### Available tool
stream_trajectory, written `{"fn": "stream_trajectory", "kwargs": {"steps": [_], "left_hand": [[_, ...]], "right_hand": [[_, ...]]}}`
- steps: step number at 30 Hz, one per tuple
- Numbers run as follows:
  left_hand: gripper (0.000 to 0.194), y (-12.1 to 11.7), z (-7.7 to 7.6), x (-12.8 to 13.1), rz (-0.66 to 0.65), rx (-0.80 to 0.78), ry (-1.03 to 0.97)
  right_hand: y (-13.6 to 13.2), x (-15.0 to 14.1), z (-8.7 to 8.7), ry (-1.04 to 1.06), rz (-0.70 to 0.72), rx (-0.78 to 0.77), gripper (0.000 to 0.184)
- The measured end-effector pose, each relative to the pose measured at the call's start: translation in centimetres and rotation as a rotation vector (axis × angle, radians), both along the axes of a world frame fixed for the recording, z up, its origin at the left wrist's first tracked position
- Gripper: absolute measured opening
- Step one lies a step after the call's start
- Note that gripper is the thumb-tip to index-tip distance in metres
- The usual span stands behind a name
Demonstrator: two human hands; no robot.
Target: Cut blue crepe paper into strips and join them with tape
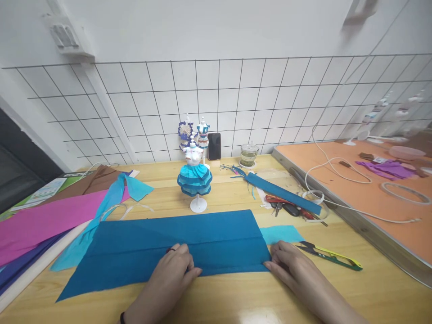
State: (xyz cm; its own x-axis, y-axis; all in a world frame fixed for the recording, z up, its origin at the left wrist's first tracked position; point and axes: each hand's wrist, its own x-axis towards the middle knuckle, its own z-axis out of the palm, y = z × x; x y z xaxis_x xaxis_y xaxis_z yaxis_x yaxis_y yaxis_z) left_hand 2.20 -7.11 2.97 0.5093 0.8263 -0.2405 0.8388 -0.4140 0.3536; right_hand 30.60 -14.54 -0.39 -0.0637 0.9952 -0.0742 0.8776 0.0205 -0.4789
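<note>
A wide sheet of dark blue crepe paper (145,240) lies flat in front of me, with a crease along its length. My left hand (178,263) rests on its near edge, fingers curled and thumb against the paper. At the sheet's near right corner, my right hand (286,261) pinches the edge between thumb and fingers. A light blue strip (281,234) shows just beyond that hand. Scissors (332,255) with yellow and green handles lie to its right. Behind the sheet stands a small white dress form (195,175) in a ruffled blue skirt.
Coloured paper sheets (60,209) are piled at the left. A rolled dark blue strip (283,193), keys (277,208) and a glass cup (249,155) sit at the right rear. A phone (214,146) leans on the wall. An orange table (340,180) with a metal edge adjoins.
</note>
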Motion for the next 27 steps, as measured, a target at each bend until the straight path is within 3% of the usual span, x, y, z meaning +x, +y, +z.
{"fn": "stream_trajectory", "kwargs": {"steps": [12,27], "left_hand": [[0.021,0.2,0.2,0.0,0.022,-0.013,0.009],[0.027,1.5,-0.3,-0.5,-0.010,-0.062,-0.052]], "right_hand": [[0.2,-0.1,0.0,-0.013,0.014,0.049,0.031],[0.2,-0.4,0.4,0.015,-0.005,-0.004,0.027]]}}
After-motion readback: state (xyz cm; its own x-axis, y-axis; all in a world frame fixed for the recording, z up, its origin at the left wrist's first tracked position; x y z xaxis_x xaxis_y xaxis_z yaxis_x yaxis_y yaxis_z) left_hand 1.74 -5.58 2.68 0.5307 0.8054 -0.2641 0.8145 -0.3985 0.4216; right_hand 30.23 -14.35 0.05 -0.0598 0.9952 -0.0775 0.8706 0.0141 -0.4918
